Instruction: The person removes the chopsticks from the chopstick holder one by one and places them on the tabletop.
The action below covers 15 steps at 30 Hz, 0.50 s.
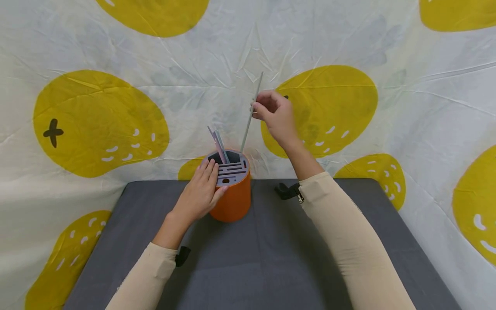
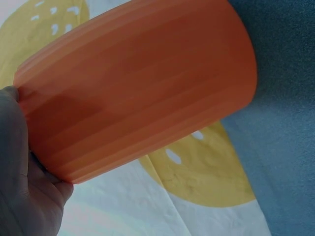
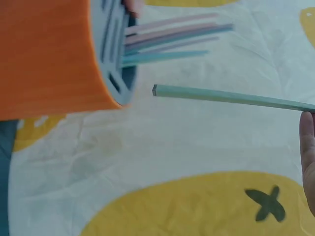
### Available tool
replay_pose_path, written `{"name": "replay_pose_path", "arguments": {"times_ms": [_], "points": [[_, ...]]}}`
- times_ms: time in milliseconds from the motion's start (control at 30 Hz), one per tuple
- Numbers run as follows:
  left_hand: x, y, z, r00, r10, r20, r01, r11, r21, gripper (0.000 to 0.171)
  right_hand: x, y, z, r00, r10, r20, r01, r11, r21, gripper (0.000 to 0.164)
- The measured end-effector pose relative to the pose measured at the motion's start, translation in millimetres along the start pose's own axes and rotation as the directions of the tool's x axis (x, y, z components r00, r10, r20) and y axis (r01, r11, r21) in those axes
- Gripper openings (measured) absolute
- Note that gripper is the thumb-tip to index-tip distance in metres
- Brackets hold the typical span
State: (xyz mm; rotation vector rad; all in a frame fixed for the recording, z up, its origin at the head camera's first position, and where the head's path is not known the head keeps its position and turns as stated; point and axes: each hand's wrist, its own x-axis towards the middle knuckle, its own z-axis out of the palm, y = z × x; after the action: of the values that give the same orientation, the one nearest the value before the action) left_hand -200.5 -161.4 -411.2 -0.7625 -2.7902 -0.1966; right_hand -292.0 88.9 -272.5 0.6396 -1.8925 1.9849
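Observation:
An orange cylindrical knife holder [image 1: 234, 202] with a grey slotted top stands upright near the table's back edge. Several pink, purple and blue chopsticks [image 3: 172, 37] stick up from its larger opening. My left hand [image 1: 199, 189] rests over the holder's left rim, fingers straight across the top and thumb spread along the front; in the left wrist view the holder's side [image 2: 138, 88] fills much of the picture. Between thumb and fingertips my right hand [image 1: 277, 114] pinches a pale green chopstick [image 3: 221, 96]. Its lower end is beside the top, apart from the holder in the right wrist view.
A dark grey cloth covers the table [image 1: 232, 267]. Directly behind it hangs a white curtain [image 1: 217, 56] with big yellow fruit-like shapes. A black strap piece [image 1: 287, 190] juts from the right wrist, and another [image 1: 182, 256] from the left.

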Motion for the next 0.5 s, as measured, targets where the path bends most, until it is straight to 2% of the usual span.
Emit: {"name": "replay_pose_path", "arguments": {"times_ms": [100,267,500], "points": [[0.6,-0.2,0.9,1.000,-0.001,0.005,0.001,1.000,0.003,0.075,-3.6,-6.5,-13.3,0.999,-0.033,-0.023,0.033,0.999,0.012,0.012],[2.0,-0.5,2.7,1.000,-0.002,0.010,0.002,1.000,0.003,0.075,-15.1,-7.4,-38.2,0.999,-0.042,-0.029,0.042,0.999,0.002,0.009],[1.4,-1.9,1.8,1.000,-0.014,0.018,0.014,1.000,0.001,0.075,-38.5,13.2,-68.6,1.000,0.029,-0.012,-0.031,0.985,-0.171,0.016]]}}
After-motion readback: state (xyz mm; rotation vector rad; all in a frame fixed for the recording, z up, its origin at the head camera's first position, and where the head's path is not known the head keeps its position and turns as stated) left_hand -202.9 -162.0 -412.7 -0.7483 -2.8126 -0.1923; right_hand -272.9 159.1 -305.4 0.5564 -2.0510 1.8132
